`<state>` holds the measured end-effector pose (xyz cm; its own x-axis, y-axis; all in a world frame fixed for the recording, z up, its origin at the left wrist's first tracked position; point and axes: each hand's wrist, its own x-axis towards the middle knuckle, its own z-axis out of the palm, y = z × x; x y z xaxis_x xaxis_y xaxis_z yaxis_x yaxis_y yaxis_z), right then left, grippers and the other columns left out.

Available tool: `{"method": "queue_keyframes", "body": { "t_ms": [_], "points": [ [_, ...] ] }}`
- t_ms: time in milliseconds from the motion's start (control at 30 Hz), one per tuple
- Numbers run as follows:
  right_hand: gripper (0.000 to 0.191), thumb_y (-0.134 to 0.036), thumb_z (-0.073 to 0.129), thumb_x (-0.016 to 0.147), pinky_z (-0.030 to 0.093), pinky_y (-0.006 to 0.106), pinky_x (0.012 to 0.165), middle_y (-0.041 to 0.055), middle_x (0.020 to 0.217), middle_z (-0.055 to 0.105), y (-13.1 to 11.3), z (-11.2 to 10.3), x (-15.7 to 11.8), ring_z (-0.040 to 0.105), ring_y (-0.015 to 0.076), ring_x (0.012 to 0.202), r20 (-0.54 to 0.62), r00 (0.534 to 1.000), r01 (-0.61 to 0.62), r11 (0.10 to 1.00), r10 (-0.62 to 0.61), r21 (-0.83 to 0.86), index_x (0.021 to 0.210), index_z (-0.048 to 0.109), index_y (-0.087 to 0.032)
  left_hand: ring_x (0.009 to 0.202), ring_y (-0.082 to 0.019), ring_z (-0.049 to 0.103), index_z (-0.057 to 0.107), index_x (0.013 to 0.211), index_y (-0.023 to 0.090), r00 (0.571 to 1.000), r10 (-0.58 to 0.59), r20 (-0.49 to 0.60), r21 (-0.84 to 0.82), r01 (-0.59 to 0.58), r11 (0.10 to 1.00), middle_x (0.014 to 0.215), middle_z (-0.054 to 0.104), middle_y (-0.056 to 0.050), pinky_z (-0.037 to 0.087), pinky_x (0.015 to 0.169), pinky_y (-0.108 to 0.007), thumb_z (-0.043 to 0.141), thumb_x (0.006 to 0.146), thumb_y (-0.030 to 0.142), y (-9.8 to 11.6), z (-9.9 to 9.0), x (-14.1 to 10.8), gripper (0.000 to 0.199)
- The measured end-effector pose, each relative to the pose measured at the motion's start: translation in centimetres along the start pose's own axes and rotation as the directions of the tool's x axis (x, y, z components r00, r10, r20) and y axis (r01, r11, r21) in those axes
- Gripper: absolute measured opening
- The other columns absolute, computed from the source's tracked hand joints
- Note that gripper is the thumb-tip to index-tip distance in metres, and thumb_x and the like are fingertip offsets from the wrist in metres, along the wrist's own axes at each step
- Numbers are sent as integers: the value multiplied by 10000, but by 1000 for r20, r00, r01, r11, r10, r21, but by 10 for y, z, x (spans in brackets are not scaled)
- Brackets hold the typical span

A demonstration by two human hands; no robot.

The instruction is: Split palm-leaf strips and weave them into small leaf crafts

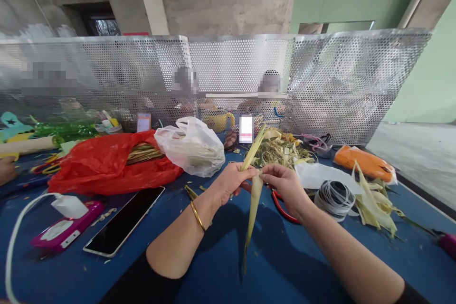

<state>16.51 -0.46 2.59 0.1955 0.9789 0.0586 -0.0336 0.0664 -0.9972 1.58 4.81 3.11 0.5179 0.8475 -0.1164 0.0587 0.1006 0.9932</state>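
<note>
My left hand is closed around a bundle of pale yellow-green stalks that slants up and to the right. A wide pale husk strip hangs from between my hands, its narrow dark tip pointing down. My right hand pinches the strip's top edge, close beside my left fingertips. Red-handled scissors or pliers lie on the table, partly hidden behind my right hand. A heap of dried husk pieces lies just beyond my hands.
On the blue table are a red bag, a white plastic bag, a black phone and a magenta power strip at left. Coiled wire, husks and an orange packet lie right. A perforated metal divider stands behind; people sit beyond.
</note>
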Motion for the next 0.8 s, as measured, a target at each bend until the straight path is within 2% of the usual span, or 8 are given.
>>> {"method": "queue_keyframes", "body": {
  "t_ms": [167, 433, 667, 800],
  "points": [
    [229, -359, 745, 600, 379, 261, 577, -13, 627, 596, 4, 0, 1, 498, 128, 605, 16, 1000, 26, 999, -25, -29, 683, 628, -182, 414, -87, 510, 635, 747, 158, 996, 35, -77, 80, -28, 996, 567, 614, -1, 195, 315, -174, 709, 717, 326, -3, 2, 2, 186],
    [290, -445, 719, 618, 378, 258, 547, -15, 574, 538, 12, 1, 4, 463, 121, 562, 22, 999, 39, 998, -38, -56, 625, 586, -187, 373, -60, 432, 641, 628, 154, 995, 52, -80, 51, -48, 998, 496, 574, 21, 233, 363, -178, 690, 708, 217, 0, 9, -1, 114],
    [256, -417, 667, 706, 322, 264, 550, -31, 572, 451, 20, 3, 4, 392, 134, 583, -52, 984, 159, 975, -169, -156, 635, 534, -210, 398, -73, 464, 631, 663, 156, 996, 18, -92, -21, -20, 1000, 516, 560, 13, 194, 330, -183, 685, 700, 262, -8, 11, 3, 124],
    [215, -366, 597, 776, 306, 268, 561, -30, 596, 456, 20, 2, 1, 393, 140, 592, -51, 955, 258, 906, -291, -336, 646, 516, -215, 401, -71, 470, 611, 649, 156, 994, -19, -108, -88, 9, 996, 516, 554, 18, 193, 331, -182, 692, 688, 243, -8, 14, 3, 125]
  ]
}}
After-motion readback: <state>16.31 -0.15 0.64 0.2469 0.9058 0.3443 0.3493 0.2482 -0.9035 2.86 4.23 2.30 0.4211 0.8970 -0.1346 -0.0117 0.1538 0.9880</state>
